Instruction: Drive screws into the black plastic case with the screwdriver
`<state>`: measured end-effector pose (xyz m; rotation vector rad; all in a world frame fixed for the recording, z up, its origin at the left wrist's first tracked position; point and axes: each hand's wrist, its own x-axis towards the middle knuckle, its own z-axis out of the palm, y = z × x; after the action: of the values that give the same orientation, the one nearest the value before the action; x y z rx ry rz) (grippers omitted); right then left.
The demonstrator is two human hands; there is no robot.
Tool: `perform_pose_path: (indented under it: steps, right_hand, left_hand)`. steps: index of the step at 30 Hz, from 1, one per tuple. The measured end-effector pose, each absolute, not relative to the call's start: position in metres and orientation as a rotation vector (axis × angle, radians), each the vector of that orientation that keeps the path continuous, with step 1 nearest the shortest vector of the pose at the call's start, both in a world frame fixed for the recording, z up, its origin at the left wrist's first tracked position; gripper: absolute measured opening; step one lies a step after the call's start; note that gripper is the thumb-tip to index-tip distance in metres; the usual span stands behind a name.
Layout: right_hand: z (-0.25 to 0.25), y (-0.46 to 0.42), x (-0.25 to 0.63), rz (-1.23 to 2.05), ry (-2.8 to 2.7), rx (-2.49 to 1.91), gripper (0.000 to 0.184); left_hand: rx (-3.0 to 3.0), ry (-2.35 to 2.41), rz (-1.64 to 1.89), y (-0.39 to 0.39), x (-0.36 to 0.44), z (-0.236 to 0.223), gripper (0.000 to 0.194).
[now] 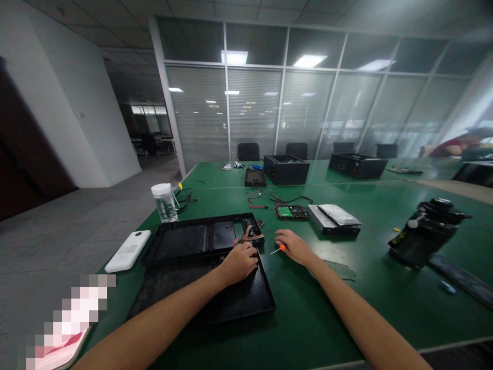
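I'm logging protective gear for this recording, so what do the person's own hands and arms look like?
The left hand and right hand are ungloved, with no watch or wristband showing. The left forearm and right forearm are bare; no sleeve is in view.

Grn tbl point(304, 318) w/ case point(188, 240), btl point(165, 204).
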<state>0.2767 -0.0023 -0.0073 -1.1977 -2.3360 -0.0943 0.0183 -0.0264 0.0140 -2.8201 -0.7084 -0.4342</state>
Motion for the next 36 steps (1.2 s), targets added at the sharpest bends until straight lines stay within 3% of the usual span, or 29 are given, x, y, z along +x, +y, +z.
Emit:
perform_pose_path:
  steps: [12, 24, 30, 36]
  right_hand:
    - [-0.012, 0.005, 0.281, -0.043, -2.269, -1.234, 0.023]
    - [-0.004, 0.001, 0.276, 0.016, -2.221, -1.266, 0.023]
    - [-0.002, -0.001, 0.275, 0.354, -1.952, -1.598, 0.025]
    - [0.016, -0.001, 0.284, 0.792, -1.77, -1.331, 0.029]
  left_hand:
    - [-2.901, -0.736, -0.841, -0.016, 0.012, -0.007, 0.02]
    - [-2.886, -0.681, -0.765, -0.007, 0.013, -0.01, 0.015]
    - [-2.933, -0.641, -0.842, -0.01, 0.009, -0.009, 0.013]
    - [-2.97, -0.789, -0.944, -0.01, 0.008, -0.013, 0.012]
